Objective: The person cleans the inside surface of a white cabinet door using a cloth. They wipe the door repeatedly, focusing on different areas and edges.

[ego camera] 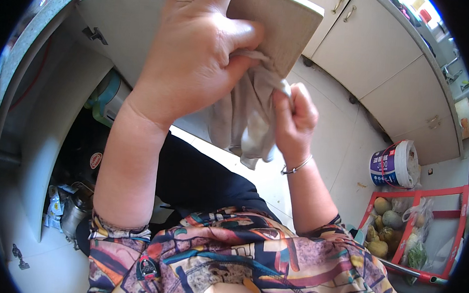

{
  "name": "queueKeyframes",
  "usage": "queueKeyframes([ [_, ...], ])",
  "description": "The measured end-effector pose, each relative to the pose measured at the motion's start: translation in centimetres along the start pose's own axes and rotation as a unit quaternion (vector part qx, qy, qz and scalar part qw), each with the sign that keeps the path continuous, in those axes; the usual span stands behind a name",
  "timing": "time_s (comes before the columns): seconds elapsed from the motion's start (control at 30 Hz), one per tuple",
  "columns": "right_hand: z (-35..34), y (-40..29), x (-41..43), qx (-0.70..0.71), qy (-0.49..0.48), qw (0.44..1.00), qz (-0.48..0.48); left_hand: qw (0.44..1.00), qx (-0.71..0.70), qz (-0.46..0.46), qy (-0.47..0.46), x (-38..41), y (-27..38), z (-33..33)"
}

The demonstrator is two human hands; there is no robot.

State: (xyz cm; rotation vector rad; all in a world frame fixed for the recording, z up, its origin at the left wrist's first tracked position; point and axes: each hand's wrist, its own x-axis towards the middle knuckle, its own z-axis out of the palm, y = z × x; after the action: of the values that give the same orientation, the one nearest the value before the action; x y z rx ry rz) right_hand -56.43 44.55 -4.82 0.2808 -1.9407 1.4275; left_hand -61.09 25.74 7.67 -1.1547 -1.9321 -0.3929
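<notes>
A damp-looking, light grey cloth (247,103) hangs in folds between my two hands, below the corner of an open cabinet door panel (279,32). My left hand (199,55) lies against the panel with the cloth pinched between thumb and curled forefinger; its other fingertips run past the picture's top edge. To the right and lower, my right hand (297,114), with a thin bracelet at the wrist, grips another part of the cloth close to the panel's lower corner.
Left, an open cabinet (46,135) holds a metal pot (76,213) and other items. Closed cabinets (369,54) line the upper right. On the floor at right stand a white-and-purple bucket (394,163) and a red-framed rack (412,230) with squash and bagged vegetables.
</notes>
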Motion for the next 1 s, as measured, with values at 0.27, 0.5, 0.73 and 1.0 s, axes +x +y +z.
queueKeyframes([
  [0.27,0.9,-1.8,2.3,0.044,0.055,0.997,-0.041,0.998,-0.016,-0.049,-0.029,0.2,0.2,-0.1],
  [0.5,0.7,1.4,-2.3,0.039,0.006,0.998,0.057,1.0,0.014,0.012,0.004,0.2,0.0,0.3],
  [0.73,0.3,-1.4,2.4,0.157,-0.003,0.987,0.035,0.999,-0.012,-0.046,-0.025,0.2,0.0,0.4],
  [1.0,0.0,0.0,0.2,0.129,-0.002,0.989,0.068,0.999,0.017,-0.019,-0.019,0.3,0.0,0.9],
])
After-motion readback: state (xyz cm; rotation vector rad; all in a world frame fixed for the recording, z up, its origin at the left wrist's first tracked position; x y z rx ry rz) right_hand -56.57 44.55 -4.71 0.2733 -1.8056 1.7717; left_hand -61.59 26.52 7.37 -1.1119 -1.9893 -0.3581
